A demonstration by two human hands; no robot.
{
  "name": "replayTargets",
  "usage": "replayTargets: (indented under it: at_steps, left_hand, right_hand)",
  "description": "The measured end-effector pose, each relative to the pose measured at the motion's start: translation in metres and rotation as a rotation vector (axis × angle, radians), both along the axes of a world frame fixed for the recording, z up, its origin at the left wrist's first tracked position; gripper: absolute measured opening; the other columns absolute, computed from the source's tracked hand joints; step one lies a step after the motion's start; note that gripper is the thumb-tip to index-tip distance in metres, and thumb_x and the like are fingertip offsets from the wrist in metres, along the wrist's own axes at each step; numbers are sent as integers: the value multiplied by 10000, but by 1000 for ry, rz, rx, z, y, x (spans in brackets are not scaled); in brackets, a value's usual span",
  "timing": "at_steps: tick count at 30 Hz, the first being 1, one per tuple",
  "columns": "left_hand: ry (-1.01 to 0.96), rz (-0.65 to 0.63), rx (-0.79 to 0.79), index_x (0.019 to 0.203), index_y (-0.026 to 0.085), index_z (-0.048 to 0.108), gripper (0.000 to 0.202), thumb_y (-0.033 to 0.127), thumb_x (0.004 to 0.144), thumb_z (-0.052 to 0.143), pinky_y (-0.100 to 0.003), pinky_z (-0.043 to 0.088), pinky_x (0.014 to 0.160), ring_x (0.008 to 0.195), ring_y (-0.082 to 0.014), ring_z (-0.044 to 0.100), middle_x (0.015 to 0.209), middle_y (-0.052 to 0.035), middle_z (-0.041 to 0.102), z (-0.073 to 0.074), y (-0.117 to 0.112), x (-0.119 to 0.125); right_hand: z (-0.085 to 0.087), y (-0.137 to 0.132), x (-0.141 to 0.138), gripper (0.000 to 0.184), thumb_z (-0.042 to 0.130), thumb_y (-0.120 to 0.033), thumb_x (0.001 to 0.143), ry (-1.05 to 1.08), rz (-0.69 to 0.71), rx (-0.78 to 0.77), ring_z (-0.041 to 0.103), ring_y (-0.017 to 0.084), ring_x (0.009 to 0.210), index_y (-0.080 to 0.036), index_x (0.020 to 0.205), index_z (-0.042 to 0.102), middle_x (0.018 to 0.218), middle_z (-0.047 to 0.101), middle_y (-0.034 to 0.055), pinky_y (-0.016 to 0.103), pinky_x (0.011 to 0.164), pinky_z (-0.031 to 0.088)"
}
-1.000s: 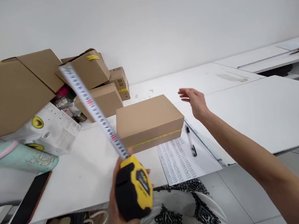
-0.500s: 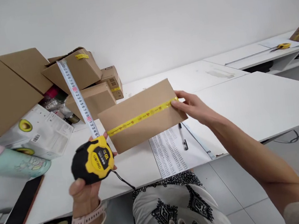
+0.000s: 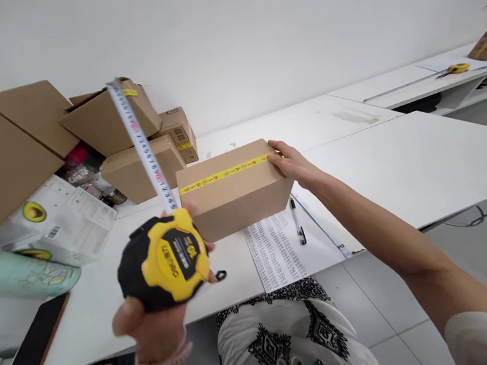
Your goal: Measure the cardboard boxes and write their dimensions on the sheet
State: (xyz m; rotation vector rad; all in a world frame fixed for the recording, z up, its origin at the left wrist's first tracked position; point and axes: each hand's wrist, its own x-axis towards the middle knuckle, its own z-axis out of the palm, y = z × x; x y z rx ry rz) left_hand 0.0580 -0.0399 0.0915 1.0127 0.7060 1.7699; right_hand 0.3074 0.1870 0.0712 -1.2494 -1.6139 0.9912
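Cardboard box (image 3: 246, 206) extends lengthwise left-to-right, right end clasped in right grip (image 3: 292, 163); left grip (image 3: 160, 326) wraps tape measure (image 3: 170, 263).

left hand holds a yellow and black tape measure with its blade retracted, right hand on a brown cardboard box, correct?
Not quite: the head view shows the yellow and black tape measure with its white blade extended; the rest stands.

A white table (image 3: 100, 308) is occupied at left by a mint bottle (image 3: 27, 275), an avocado-printed box (image 3: 63, 224), a black slab (image 3: 37, 349) and a carton (image 3: 128, 180). By its front edge, a printed sheet (image 3: 272, 255) is laid.
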Motion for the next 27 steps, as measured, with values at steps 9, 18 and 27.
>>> replayTargets:
  at_steps: [9,18,27]
  left_hand:
    - [-180,-512,-388,1505,270,462,848,643,788,717,-441,646,647,1086,-397,649,1381,-183,570,-26,-41,87]
    - [-172,-451,-421,1477,247,460,842,629,778,733,-315,611,581,956,-295,669,1335,-179,566,-23,-22,99]
    - [-224,-485,-422,1337,200,561,703,625,797,713,-335,627,613,1012,-301,654,1412,-174,516,-22,-18,104]
  right_hand:
    - [33,53,-17,449,530,-295,939,-36,144,43,570,277,1246,-210,1373,608,1451,577,122,496,1093,464]
    - [30,81,-46,262,587,-297,946,-185,272,40,653,236,965,-171,1107,751,1100,740,122,385,901,521]
    - [35,82,-50,195,695,-303,852,-309,201,121,585,177,766,-160,726,734,790,702,65,318,734,463]
